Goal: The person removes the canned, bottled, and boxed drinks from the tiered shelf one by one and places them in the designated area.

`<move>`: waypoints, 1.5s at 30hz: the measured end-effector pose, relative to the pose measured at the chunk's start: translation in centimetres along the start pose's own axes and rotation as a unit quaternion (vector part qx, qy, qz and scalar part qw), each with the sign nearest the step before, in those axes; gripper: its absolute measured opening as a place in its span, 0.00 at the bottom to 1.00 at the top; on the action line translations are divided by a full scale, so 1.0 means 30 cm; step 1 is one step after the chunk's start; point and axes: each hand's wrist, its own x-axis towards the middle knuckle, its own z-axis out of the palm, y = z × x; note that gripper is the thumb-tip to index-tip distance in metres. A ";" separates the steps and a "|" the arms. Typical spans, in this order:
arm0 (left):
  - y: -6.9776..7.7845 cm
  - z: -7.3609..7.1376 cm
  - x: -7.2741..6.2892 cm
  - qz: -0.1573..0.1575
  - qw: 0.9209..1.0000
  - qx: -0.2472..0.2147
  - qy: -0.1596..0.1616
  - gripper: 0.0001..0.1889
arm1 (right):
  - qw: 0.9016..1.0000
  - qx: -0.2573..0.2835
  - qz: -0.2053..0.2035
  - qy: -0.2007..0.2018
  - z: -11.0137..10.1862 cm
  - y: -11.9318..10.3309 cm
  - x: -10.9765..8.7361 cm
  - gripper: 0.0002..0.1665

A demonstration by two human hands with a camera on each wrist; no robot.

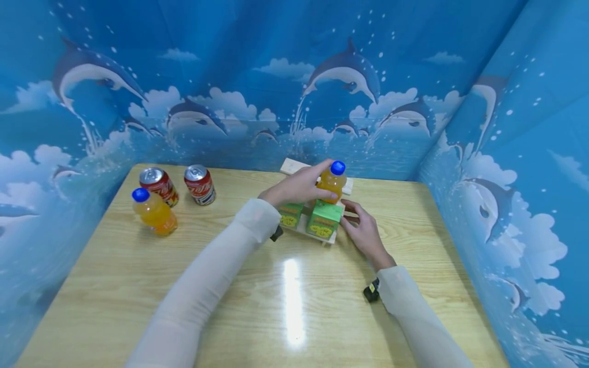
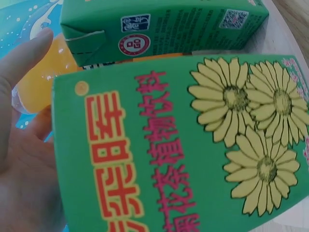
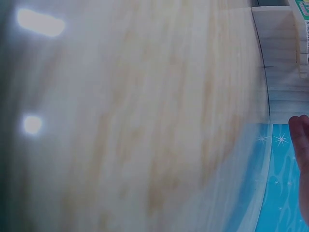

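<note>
My left hand (image 1: 301, 185) grips an orange drink bottle (image 1: 332, 185) with a blue cap, its thumb and fingers around the body. The bottle stands upright over a small pale wooden rack (image 1: 294, 166), behind a green drink carton (image 1: 323, 225); its base is hidden. A second green carton (image 1: 290, 216) sits to the left on the rack, below my left wrist. In the left wrist view, a carton with yellow flowers (image 2: 251, 111) covers part of the palm. At the rack's right end, my right hand (image 1: 363, 232) has loosely bent fingers, with fingertips right beside the edge.
Two red soda cans (image 1: 200, 186) and another orange drink bottle (image 1: 156, 213) stand at the left of the wooden table (image 1: 230, 306). A blue dolphin-print curtain (image 1: 257, 66) hangs along the back and sides.
</note>
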 end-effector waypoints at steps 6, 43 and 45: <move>-0.002 0.004 -0.001 -0.001 1.000 0.005 0.017 0.46 | 1.000 -0.002 0.002 0.000 0.001 -0.006 0.000 0.32; 0.012 -0.152 -0.108 0.037 0.990 -0.037 0.133 0.43 | 1.000 -0.001 -0.003 0.002 0.003 -0.001 0.000 0.32; 0.007 -0.165 -0.120 0.033 0.989 -0.042 0.140 0.44 | 1.000 -0.001 -0.003 0.002 0.003 -0.003 0.000 0.31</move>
